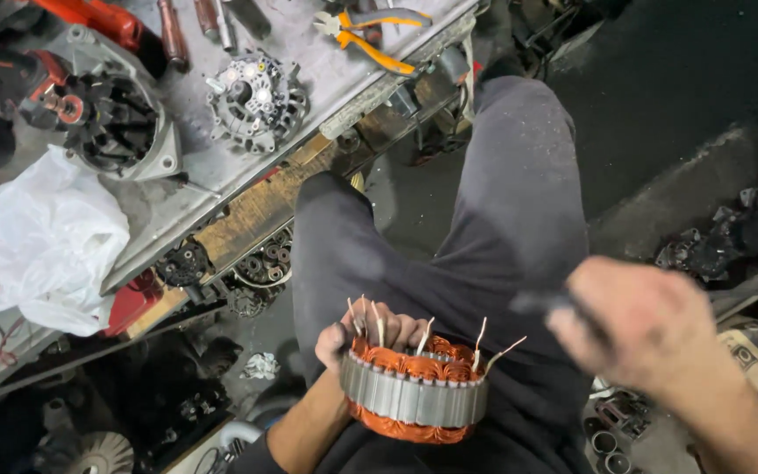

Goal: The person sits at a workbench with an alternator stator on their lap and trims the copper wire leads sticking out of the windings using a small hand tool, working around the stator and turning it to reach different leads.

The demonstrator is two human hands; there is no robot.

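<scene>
Over the person's lap, the left hand [370, 338] is curling its fingers around a stator ring [414, 391] with copper windings, gripping its far rim. Right of the stator, the blurred right hand [633, 320] is closing around a thin dark tool [544, 303]. Beyond the stator, orange-handled pliers [370, 35] are lying on the workbench [326, 79].

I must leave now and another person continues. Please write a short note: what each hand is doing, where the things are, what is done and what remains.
Left hand: grips the stator ring over the lap, copper windings showing and bare wire leads standing up.
Right hand: blurred in motion, holds a thin dark tool near the leads; its kind is unclear.
On the bench: alternator housing, rear alternator part, orange-handled pliers, white plastic bag.
Done: stator is out of the housing.
Left: cannot tell.
</scene>
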